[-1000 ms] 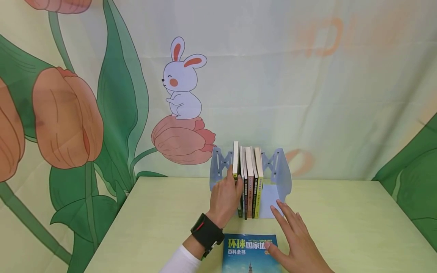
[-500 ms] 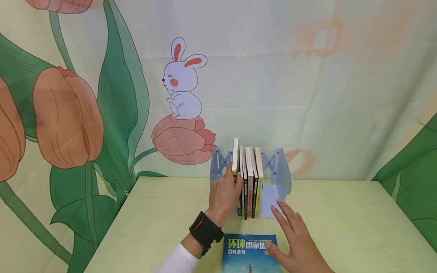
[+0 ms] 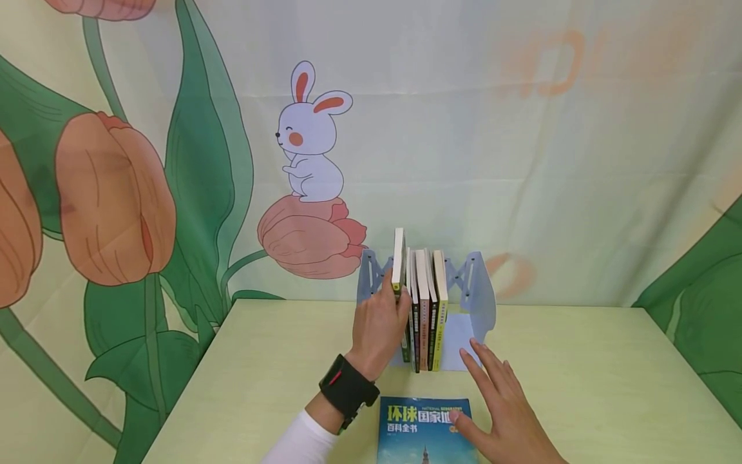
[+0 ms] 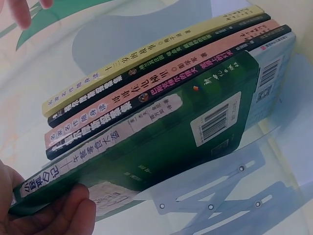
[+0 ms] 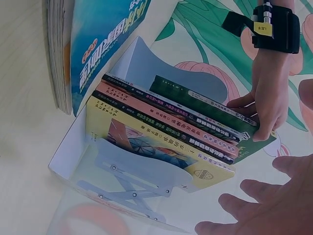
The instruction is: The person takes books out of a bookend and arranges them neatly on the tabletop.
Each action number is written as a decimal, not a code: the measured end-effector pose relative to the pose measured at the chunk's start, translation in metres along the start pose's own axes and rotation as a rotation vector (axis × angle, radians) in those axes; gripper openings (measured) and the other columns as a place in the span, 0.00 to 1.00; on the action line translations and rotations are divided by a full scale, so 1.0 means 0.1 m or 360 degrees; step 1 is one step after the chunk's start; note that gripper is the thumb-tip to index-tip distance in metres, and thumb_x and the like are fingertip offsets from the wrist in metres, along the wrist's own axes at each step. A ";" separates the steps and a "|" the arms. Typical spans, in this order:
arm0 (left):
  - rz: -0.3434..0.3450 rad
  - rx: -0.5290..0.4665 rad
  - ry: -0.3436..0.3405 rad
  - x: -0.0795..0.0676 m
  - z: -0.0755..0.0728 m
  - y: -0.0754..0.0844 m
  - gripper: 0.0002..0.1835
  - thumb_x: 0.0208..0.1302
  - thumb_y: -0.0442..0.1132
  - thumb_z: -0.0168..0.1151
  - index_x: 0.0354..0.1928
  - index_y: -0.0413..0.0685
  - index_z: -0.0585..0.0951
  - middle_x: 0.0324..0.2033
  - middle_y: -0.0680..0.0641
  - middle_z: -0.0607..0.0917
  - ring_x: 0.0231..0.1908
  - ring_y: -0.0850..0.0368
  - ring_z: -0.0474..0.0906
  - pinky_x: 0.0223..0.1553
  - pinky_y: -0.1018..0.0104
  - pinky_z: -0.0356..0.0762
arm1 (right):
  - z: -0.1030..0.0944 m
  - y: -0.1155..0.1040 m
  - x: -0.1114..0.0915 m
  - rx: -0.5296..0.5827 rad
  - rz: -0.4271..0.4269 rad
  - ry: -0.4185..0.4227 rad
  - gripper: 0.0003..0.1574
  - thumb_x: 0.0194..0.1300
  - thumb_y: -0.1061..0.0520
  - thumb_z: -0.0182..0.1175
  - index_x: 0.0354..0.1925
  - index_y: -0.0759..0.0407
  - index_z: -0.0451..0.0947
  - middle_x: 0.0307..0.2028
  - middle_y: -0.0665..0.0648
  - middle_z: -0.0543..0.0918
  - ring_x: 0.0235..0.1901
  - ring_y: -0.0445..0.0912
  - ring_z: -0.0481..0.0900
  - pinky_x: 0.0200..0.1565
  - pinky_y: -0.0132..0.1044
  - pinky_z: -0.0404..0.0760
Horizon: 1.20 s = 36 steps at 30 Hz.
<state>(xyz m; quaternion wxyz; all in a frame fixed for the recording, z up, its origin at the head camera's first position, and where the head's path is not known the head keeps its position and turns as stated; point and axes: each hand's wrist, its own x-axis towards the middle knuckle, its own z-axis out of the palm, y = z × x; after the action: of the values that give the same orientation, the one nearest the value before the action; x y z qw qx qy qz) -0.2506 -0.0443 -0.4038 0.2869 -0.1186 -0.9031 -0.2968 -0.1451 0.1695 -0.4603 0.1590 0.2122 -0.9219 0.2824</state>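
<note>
In the head view my left hand grips the upper end of a thin green book between thumb and fingers. That book stands higher than its neighbours, at the left end of an upright row. Beside it are several thin books with black, pink and yellow spines. A pale blue folding bookend flanks the row on both sides. My right hand, fingers spread and holding nothing, hovers over the right side of a thick blue book, whose lower part is cut off by the frame.
The pale green table ends at a printed cloth backdrop just behind the bookend. To the right of the row, the bookend's base shows bare. A black band is worn on my left wrist.
My left hand has lifted the green book a little higher and drawn it slightly left. The right hand, the other books and the blue book keep their places.
</note>
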 end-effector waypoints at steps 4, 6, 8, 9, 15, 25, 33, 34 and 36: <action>0.0018 0.0015 0.0020 0.02 -0.01 0.00 0.23 0.74 0.43 0.47 0.65 0.39 0.68 0.12 0.54 0.65 0.09 0.65 0.55 0.13 0.74 0.50 | 0.00 0.00 0.00 0.0011 0.0002 -0.0004 0.55 0.59 0.38 0.66 0.77 0.37 0.49 0.77 0.47 0.52 0.74 0.53 0.54 0.66 0.69 0.55; 0.0032 0.0020 0.0033 0.03 -0.02 0.00 0.23 0.74 0.43 0.47 0.65 0.39 0.68 0.12 0.54 0.64 0.09 0.65 0.55 0.13 0.74 0.50 | 0.00 0.00 0.00 0.0011 -0.0007 -0.0003 0.55 0.59 0.38 0.66 0.77 0.37 0.49 0.77 0.48 0.52 0.74 0.53 0.54 0.66 0.69 0.56; 0.0046 0.0021 0.0047 0.04 -0.03 0.01 0.23 0.74 0.43 0.47 0.65 0.39 0.68 0.12 0.55 0.64 0.10 0.65 0.54 0.14 0.74 0.50 | 0.00 0.00 -0.01 0.0005 -0.0017 0.0001 0.55 0.60 0.39 0.66 0.77 0.37 0.49 0.77 0.48 0.52 0.74 0.53 0.54 0.65 0.70 0.57; 0.0054 0.0019 0.0054 0.04 -0.04 0.01 0.23 0.74 0.42 0.47 0.65 0.39 0.68 0.13 0.55 0.63 0.10 0.65 0.54 0.14 0.74 0.49 | 0.00 0.00 -0.01 0.0004 -0.0024 0.0006 0.55 0.59 0.39 0.66 0.77 0.38 0.49 0.77 0.48 0.52 0.74 0.53 0.54 0.65 0.70 0.57; 0.0064 -0.0001 0.0069 0.08 -0.09 0.05 0.21 0.74 0.41 0.47 0.63 0.40 0.69 0.13 0.55 0.63 0.10 0.65 0.53 0.13 0.74 0.50 | -0.01 -0.01 -0.01 -0.0001 -0.0037 0.0017 0.56 0.59 0.42 0.67 0.77 0.39 0.49 0.77 0.50 0.52 0.74 0.53 0.54 0.65 0.70 0.56; 0.0073 0.0034 0.0082 0.13 -0.16 0.09 0.21 0.74 0.41 0.48 0.62 0.37 0.70 0.13 0.53 0.66 0.09 0.65 0.56 0.12 0.76 0.51 | -0.02 -0.01 -0.01 0.0004 -0.0006 -0.0001 0.54 0.60 0.38 0.65 0.77 0.37 0.49 0.77 0.51 0.53 0.73 0.54 0.54 0.64 0.71 0.57; 0.0091 0.0030 0.0116 0.15 -0.20 0.11 0.22 0.74 0.42 0.49 0.64 0.36 0.69 0.13 0.53 0.67 0.09 0.65 0.56 0.12 0.77 0.51 | -0.03 -0.02 0.00 0.0007 0.0030 -0.0017 0.55 0.59 0.37 0.65 0.77 0.35 0.49 0.77 0.48 0.52 0.74 0.52 0.54 0.65 0.70 0.56; 0.0092 0.0031 0.0122 0.16 -0.20 0.11 0.23 0.74 0.42 0.49 0.64 0.36 0.69 0.13 0.52 0.67 0.09 0.65 0.56 0.12 0.77 0.52 | -0.03 -0.02 0.00 0.0006 0.0037 -0.0025 0.54 0.60 0.37 0.65 0.77 0.35 0.49 0.77 0.48 0.52 0.74 0.52 0.54 0.66 0.70 0.56; 0.0094 0.0025 0.0135 0.17 -0.22 0.13 0.23 0.74 0.42 0.49 0.64 0.36 0.69 0.13 0.52 0.68 0.09 0.65 0.57 0.12 0.77 0.52 | -0.04 -0.03 0.00 0.0002 0.0047 -0.0038 0.54 0.60 0.36 0.64 0.77 0.35 0.48 0.77 0.48 0.52 0.74 0.53 0.53 0.66 0.69 0.55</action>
<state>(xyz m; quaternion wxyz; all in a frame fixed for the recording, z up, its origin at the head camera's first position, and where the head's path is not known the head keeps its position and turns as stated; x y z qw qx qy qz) -0.2494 -0.0467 -0.3738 0.3344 -0.1303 -0.8885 -0.2858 -0.1435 0.1698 -0.4560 0.1435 0.2022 -0.9266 0.2829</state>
